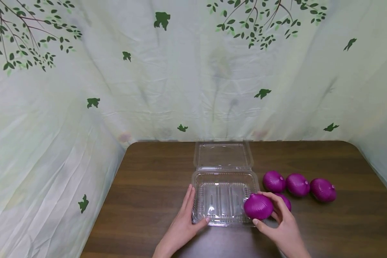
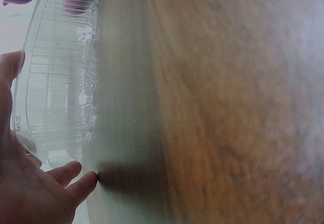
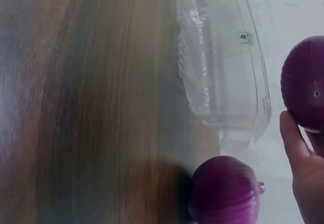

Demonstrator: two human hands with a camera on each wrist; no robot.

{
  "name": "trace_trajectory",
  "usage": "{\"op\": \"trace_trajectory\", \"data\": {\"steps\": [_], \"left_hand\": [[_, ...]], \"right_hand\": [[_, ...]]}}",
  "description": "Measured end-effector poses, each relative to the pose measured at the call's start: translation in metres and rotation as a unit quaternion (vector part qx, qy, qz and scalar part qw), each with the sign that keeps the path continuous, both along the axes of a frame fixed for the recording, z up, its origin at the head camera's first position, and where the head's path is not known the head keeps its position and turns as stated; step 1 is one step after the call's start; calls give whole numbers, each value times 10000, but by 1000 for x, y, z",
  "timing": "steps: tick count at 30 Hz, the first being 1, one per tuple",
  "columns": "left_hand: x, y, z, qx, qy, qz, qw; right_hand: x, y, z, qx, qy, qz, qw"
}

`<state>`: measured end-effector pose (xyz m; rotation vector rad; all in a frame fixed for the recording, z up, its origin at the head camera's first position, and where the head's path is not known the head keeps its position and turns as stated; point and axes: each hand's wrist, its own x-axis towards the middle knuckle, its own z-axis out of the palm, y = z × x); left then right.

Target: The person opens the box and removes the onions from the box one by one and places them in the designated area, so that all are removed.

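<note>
A clear plastic clamshell container (image 1: 225, 223) lies on the table, its lid (image 1: 224, 156) folded back toward the wall. My left hand (image 1: 184, 222) steadies it: straight fingers lie along the left side while the thumb rests at the front rim. My right hand (image 1: 282, 224) holds a purple onion (image 1: 258, 206) between thumb and fingers, over the container's front right corner. From the right wrist view, the held onion (image 3: 306, 84) is raised above the tabletop, clear of the rim. Another onion (image 1: 284, 201), partly hidden behind the right hand, sits just right of the container.
Three more purple onions stand in a row to the right: a left one (image 1: 274, 181), a middle one (image 1: 297, 185) and a right one (image 1: 323, 190). The brown wooden table (image 1: 154, 179) ends at a pale curtain (image 1: 180, 89) printed with leaves.
</note>
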<state>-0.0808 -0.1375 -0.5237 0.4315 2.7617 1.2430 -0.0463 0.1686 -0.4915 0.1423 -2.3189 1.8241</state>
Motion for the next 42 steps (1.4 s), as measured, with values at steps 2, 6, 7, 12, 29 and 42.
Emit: {"op": "trace_trajectory", "data": {"steps": [2,6,7,12,29,42], "left_hand": [[0,0,0,17,-18,-7,10000],[0,1,-1,-1,-24,-8,10000],[0,1,-1,-8,-1,-18,10000],[-1,0,-1,-30,54,-44,10000],[0,0,-1,42,-7,-49,10000],[-1,0,-2,-25,17,-56,10000]], "right_hand": [[1,3,-1,162,53,-52,9998],[2,9,-1,434,141,-158,9988],[3,11,-2,470,149,-183,9986],[6,20,-3,485,139,-342,9981],[16,45,6,201,41,-693,9974],[24,66,-6,495,-154,-793,9955]]}}
